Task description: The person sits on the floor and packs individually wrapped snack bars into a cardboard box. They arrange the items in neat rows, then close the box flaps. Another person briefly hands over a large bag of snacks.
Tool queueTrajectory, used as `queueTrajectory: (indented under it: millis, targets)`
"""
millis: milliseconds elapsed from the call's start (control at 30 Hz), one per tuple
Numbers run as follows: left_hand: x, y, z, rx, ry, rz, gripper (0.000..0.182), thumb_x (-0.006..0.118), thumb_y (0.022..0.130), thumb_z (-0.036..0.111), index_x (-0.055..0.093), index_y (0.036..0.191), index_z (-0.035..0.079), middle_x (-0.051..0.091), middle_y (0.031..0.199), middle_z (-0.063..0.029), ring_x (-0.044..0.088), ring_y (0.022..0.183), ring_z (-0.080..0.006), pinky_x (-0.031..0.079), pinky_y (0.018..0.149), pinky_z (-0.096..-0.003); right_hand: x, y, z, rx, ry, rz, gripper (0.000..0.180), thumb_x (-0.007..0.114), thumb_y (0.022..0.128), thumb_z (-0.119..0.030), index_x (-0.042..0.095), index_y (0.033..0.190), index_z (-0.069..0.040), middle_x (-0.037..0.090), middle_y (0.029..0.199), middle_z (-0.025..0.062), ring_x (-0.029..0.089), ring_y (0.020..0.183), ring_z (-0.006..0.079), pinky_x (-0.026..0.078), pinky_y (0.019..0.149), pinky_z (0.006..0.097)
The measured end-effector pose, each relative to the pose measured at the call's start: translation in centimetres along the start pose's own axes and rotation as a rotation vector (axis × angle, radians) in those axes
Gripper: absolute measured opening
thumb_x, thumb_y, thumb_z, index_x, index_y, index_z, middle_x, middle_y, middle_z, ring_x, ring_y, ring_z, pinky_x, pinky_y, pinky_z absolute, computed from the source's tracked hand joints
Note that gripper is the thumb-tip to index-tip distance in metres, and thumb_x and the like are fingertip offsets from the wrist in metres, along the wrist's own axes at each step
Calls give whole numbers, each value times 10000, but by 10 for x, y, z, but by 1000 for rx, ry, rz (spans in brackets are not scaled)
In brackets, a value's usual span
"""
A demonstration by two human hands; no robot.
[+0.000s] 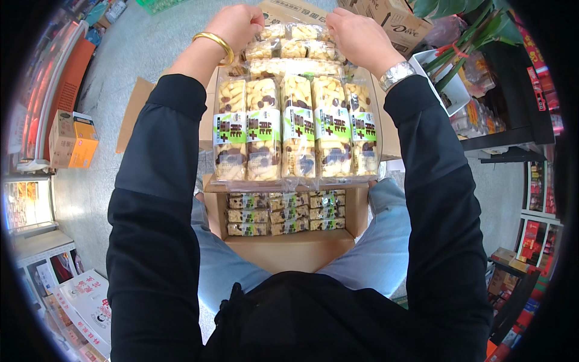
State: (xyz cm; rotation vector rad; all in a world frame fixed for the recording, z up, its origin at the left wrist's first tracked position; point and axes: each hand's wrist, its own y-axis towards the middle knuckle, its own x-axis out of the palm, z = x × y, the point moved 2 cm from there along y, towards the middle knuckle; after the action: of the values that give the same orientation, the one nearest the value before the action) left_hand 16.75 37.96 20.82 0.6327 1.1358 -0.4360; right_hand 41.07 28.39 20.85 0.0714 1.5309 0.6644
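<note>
A clear plastic tray holds several wrapped nut bars, their labels green and white. It rests above an open cardboard box that stands between the person's legs. More wrapped bars lie in rows inside that box. At the tray's far left corner is my left hand, its fingers curled close to the wrapped bars. My right hand is at the far right corner, fingertips beside the wrapping. Whether either hand grips a bar, the wrapping or the tray cannot be told.
Cardboard cartons stand at the far right, beside a potted plant in a white planter. A small orange and brown carton sits on the floor at left. Stocked shelves line both sides, and a white printed box is at lower left.
</note>
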Motion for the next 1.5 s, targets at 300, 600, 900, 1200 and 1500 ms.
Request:
queueTrajectory:
  millis: [300,600,900,1200,1500]
  targets:
    - [-32,-21,-35,-108,-363,41,265,602,978,210,681,1188,69,695,1073,7,603,974,-91,481,888,-276,-28,-29,47,281,350,76,227,569,962,-206,678,1053,-28,699,961,120,663,863,263,506,770,353]
    - [-16,-52,-30,-133,-306,-68,390,668,927,249,625,1290,113,649,1210,-96,575,1165,-207,450,988,-348,-28,-48,22,201,465,-42,219,702,844,-157,721,1035,-51,657,1018,123,652,944,269,515,834,376]
    - [0,-63,-32,-235,-460,-49,441,629,959,242,560,1384,151,608,1274,-108,555,1174,-188,441,993,-322,-35,-40,-8,108,79,-165,281,774,758,-168,669,996,-61,613,1034,107,594,1038,314,487,906,420]
    - [23,-67,-33,-251,-700,63,444,547,999,252,511,1418,109,587,1334,-98,571,1137,-181,462,961,-314,-36,-35,-9,231,288,-274,328,808,721,-154,652,980,-27,673,957,170,636,962,356,501,855,428]
    - [13,-78,-5,-537,-1156,149,590,454,1041,411,334,1522,92,428,1493,-124,460,1321,-218,414,1060,-351,-41,-40,-9,174,144,-268,362,823,703,-197,695,1017,-72,700,967,145,640,984,338,487,854,417]
